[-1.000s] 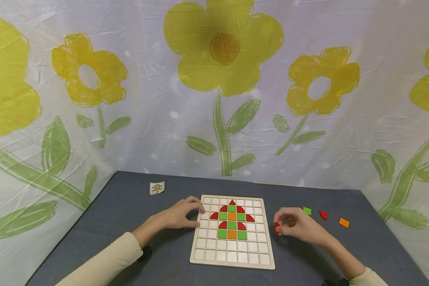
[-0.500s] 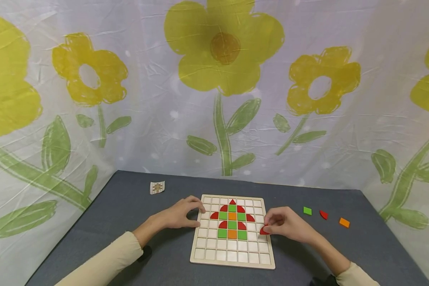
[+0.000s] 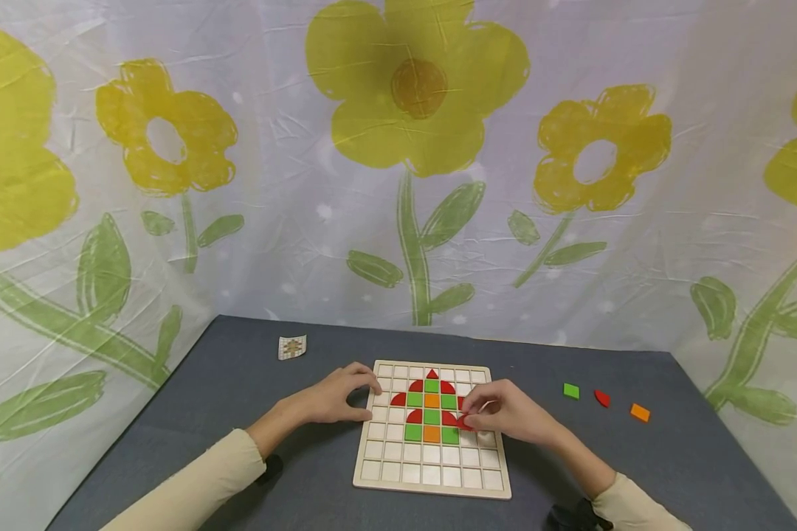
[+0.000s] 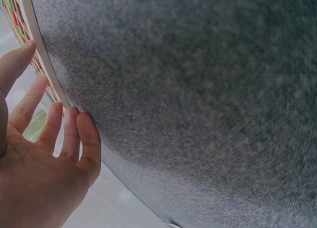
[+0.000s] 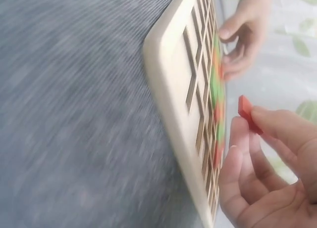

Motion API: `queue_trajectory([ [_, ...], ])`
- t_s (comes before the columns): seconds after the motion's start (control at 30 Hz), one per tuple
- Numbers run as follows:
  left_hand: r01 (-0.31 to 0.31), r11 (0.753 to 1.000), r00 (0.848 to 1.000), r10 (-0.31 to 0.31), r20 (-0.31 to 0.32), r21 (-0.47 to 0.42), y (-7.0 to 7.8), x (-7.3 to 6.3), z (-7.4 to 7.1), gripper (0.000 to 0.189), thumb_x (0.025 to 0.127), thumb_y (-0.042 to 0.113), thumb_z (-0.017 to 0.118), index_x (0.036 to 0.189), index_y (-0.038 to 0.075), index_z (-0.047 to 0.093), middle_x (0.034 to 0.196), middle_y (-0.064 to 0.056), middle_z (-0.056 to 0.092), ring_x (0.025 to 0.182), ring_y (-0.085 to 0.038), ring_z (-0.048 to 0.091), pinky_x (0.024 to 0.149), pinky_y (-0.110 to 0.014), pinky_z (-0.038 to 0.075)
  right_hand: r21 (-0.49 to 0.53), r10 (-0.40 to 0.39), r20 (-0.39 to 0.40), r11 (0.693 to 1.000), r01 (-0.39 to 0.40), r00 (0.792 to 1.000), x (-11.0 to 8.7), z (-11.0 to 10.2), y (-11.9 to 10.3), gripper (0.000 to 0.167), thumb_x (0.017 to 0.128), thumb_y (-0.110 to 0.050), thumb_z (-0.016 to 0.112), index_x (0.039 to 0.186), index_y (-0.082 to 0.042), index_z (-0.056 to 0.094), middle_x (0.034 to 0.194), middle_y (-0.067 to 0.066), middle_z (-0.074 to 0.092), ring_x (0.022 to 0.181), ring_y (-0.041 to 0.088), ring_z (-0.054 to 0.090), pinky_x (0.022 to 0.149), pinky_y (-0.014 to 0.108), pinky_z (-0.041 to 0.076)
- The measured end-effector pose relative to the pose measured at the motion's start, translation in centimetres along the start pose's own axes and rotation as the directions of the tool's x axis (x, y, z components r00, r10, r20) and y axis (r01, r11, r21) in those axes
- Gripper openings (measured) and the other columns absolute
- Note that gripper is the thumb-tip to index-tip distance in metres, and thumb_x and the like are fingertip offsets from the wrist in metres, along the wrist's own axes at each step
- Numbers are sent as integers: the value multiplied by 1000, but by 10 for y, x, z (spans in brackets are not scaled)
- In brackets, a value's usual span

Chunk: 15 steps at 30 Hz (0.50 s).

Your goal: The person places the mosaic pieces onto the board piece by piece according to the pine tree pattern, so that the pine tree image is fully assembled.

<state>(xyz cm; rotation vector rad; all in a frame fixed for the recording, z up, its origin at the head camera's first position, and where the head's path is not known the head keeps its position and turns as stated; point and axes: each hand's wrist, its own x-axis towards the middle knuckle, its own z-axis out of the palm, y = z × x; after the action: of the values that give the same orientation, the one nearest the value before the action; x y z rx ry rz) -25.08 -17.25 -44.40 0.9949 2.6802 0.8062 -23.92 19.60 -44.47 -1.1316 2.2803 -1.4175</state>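
Note:
In the head view a pale wooden grid board (image 3: 432, 490) bears green, orange and red tiles in a symmetrical pattern, topped by a small red triangle (image 3: 432, 375). My right hand (image 3: 513, 413) pinches a red quarter-circle tile (image 3: 463, 422) between thumb and fingers, over the right part of the pattern. In the right wrist view this red tile (image 5: 245, 110) is held above the grid. My left hand (image 3: 339, 397) rests at the board's left edge, thumb and fingers spread along the rim. The left wrist view shows its fingers (image 4: 29, 107) loosely extended beside the frame.
On the dark table (image 3: 292, 487), right of the board, lie a green square tile (image 3: 571, 391), a red quarter-circle tile (image 3: 601, 398) and an orange square tile (image 3: 640, 412). A small pattern card (image 3: 292, 348) lies at the back left. A flower-printed curtain (image 3: 279, 147) stands behind.
My right hand has moved left with the red quarter-circle tile, from beside the board to over the pattern. My left hand has stayed at the board's left edge.

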Motion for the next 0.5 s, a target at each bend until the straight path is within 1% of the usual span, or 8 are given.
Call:
queue_trajectory([
  [0.13, -4, 1000, 1000, 4, -1, -2, -1, 1, 0, 33, 91, 23, 80, 119, 12, 66, 135, -14, 48, 128, -38, 45, 103, -61, 35, -1, -24, 19, 1000, 24, 1000, 11, 9, -1, 11, 93, -2, 74, 103, 1, 73, 96, 1, 71, 84, 20, 66, 75, 35, 57],
  [0.23, -8, 1000, 1000, 8, -1, 3, -2, 1, 1, 33, 91, 23, 80, 119, 12, 66, 136, -13, 48, 128, -38, 45, 104, -62, 34, -9, -41, 32, 999, 41, 999, 20, 16, -3, 9, 93, -3, 74, 102, -1, 73, 94, -4, 70, 80, 19, 63, 74, 33, 56],
  [0.33, -9, 1000, 1000, 9, -2, 7, -1, 0, 1, 33, 91, 23, 80, 119, 12, 66, 135, -13, 48, 127, -38, 45, 103, -61, 35, 0, -45, 43, 999, 46, 998, 29, 24, -6, 8, 94, -4, 74, 101, -3, 73, 92, -2, 69, 79, 19, 63, 72, 33, 56],
  [0.5, -10, 1000, 1000, 10, -1, 4, 0, 0, 0, 33, 92, 22, 80, 119, 12, 66, 135, -14, 48, 126, -39, 45, 102, -61, 36, 27, -11, 58, 1000, 10, 998, 43, 37, -11, 6, 93, -2, 74, 99, -1, 74, 90, 2, 69, 80, 21, 64, 74, 32, 56],
])
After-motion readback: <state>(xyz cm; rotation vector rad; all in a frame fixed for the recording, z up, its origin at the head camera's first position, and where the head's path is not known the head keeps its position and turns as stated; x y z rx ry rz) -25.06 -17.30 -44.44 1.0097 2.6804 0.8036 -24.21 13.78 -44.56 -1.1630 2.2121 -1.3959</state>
